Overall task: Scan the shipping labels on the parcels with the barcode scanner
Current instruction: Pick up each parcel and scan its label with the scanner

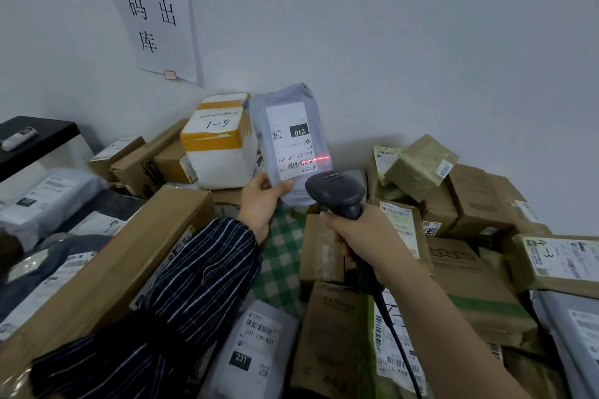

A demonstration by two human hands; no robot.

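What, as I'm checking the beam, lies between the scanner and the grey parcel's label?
Nothing: in the head view the stretch from scanner to the label on the grey parcel is bare. The left hand grips the parcel's lower end, beside that path.

Open air up high by the wall [421, 42]. Blocked low down w/ boxes [470, 204] L & R (small gap at checked cloth [282, 256]).

Grey poly mailer [299, 95], white shipping label [290, 139], red scan line [319, 158]. Dark grey barcode scanner [337, 193]. Navy sleeve [194, 288], thin white stripes. Green-white checked cloth [283, 256]. White box [223, 162], yellow tape [210, 141].
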